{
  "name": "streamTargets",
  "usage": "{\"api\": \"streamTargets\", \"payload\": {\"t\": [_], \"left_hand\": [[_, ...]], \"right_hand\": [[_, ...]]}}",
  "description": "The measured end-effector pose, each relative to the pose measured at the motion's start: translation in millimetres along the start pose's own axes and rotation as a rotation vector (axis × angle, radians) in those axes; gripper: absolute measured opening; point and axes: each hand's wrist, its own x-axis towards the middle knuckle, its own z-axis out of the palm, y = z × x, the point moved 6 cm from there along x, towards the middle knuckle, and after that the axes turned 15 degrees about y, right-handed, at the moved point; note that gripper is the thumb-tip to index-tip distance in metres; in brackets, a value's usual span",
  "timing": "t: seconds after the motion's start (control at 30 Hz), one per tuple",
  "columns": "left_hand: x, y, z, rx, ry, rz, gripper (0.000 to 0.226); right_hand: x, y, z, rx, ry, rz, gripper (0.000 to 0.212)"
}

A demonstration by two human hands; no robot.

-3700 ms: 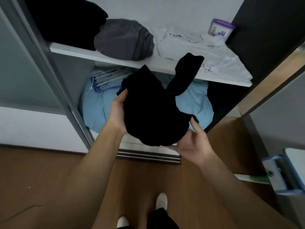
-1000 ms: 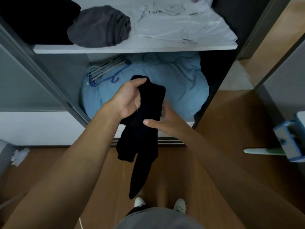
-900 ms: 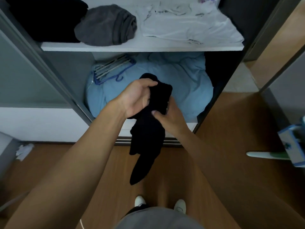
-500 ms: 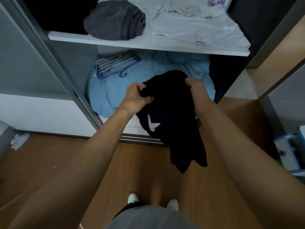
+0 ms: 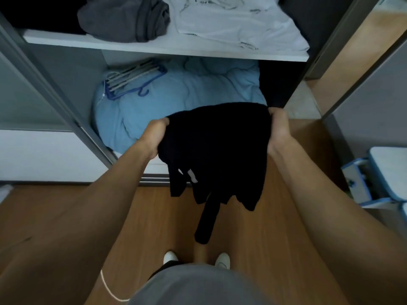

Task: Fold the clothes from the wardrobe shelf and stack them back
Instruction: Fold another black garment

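Black garment (image 5: 217,148) is gripped at its top edge by left hand (image 5: 157,135) and right hand (image 5: 278,128), fingers curled into cloth, spread apart so it hangs flat for folding; shelf (image 5: 132,44) lies beyond both hands.

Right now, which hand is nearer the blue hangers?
Left. The left hand grips the black garment just below the hangers; the right hand holds its far side.

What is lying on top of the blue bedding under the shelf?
A bundle of hangers lies on the blue bedding, at its left. The held black garment covers the bedding's near edge.
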Motion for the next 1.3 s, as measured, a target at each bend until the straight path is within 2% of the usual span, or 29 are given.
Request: {"api": "streamTargets", "payload": {"t": [0.1,0.2,0.3,0.37,0.43,0.5,0.53,0.6,0.67,0.7,0.77,0.83,0.93,1.0,1.07,1.13,1.2,1.23,1.3], "left_hand": [[-21.4,30.7,16.1,-0.132,-0.185,-0.085,0.049],[-42.0,68.6,32.0,-0.150,-0.309,-0.046,0.049],[-52.7,94.2,41.4,-0.188,-0.355,-0.027,0.043],[-58.3,99.9,47.2,-0.190,-0.402,-0.038,0.043],[-62.5,101.2,50.6,-0.184,-0.396,-0.046,0.047],[-64.3,102.8,53.1,-0.169,-0.357,-0.027,0.047],[-65.1,105.1,53.5,-0.155,-0.327,0.000,0.046],[-65.5,110.7,53.2,-0.118,-0.267,0.072,0.042],[-66.1,113.5,53.5,-0.067,-0.243,0.114,0.032],[-66.0,112.5,54.4,-0.038,-0.247,0.116,0.029],[-64.0,108.9,54.5,0.000,-0.260,0.105,0.028],[-60.0,106.0,51.5,0.005,-0.279,0.085,0.033],[-53.5,101.1,46.3,0.001,-0.334,0.060,0.039],[-50.5,96.4,41.2,0.045,-0.344,0.052,0.024],[-45.2,92.0,32.2,0.128,-0.268,0.112,0.012],[-42.2,95.2,19.4,0.177,-0.094,0.299,0.007],[-49.3,97.6,6.3,0.122,0.044,0.472,0.015],[-53.6,91.6,5.1,0.110,0.012,0.496,0.016],[-63.5,68.0,11.0,0.213,-0.161,0.478,0.009]], "right_hand": [[9.7,18.5,-13.5,-0.118,0.095,0.041,0.024],[19.1,33.2,-15.7,-0.334,0.123,-0.018,0.024],[6.0,30.5,-4.9,-0.661,0.052,-0.414,0.027],[-19.3,24.1,4.3,-0.654,-0.018,-0.689,0.027],[-52.5,25.4,19.4,-0.573,-0.205,-0.835,0.024],[-80.7,32.7,36.1,-0.642,-0.362,-0.892,0.043],[-87.1,36.0,42.3,-0.728,-0.366,-0.893,0.058],[-91.3,37.1,51.6,-0.963,-0.250,-0.904,0.075],[-91.8,32.5,61.6,-1.177,-0.121,-1.007,0.065],[-92.1,30.3,66.3,-1.206,-0.091,-1.066,0.052],[-90.2,28.4,73.0,-1.211,-0.087,-1.111,0.048],[-86.1,30.0,74.8,-1.168,-0.150,-1.036,0.050],[-78.1,31.3,73.2,-0.880,-0.272,-0.631,0.053],[-74.9,30.3,74.5,-0.735,-0.276,-0.434,0.037],[-72.0,30.5,74.5,-0.617,-0.219,-0.291,0.019],[-67.5,32.9,73.3,-0.518,-0.167,-0.187,0.013],[-62.8,34.2,70.9,-0.450,-0.122,-0.124,0.017],[-59.9,34.3,69.1,-0.435,-0.099,-0.111,0.021],[-55.1,34.9,66.4,-0.439,-0.062,-0.106,0.030]]}}
